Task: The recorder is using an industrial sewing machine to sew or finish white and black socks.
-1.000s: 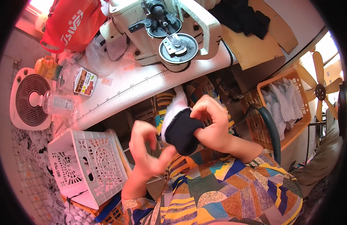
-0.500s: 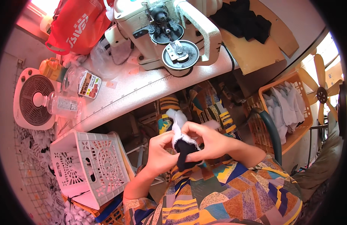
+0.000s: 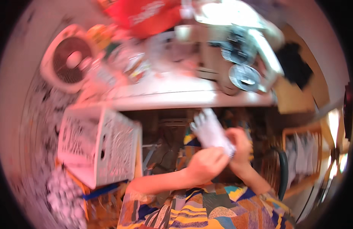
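At far left, a heap of pale pieces (image 3: 64, 196) lies low, beside a white openwork crate (image 3: 117, 149). Above them, a box fan (image 3: 71, 59) with a pale frame and dark round grille stands near the left end of the tabletop (image 3: 169, 82). A clear bottle (image 3: 102, 72) is just beside the fan, blurred. A red bag (image 3: 146, 17) sits behind, at the upper edge of view.

At centre, the person's left hand (image 3: 209, 164) is closed, its fingers gripping the cuff end of a white glove (image 3: 210, 131). The glove is in front of the tabletop's near edge, above the person's lap, its fingers directed up and away from the body. The right hand (image 3: 240, 147) is curled onto the same cuff from the right; exact fingertip placement cannot be told owing to blur.

Right of centre on the tabletop is a pale sewing machine (image 3: 214, 51) with round metal discs. Further right, black cloth (image 3: 294, 65) lies on brown cardboard (image 3: 294, 101). Below, an orange basket (image 3: 317, 128) contains white pieces (image 3: 304, 150). A yellow-bladed fan (image 3: 334, 150) stands beyond it.
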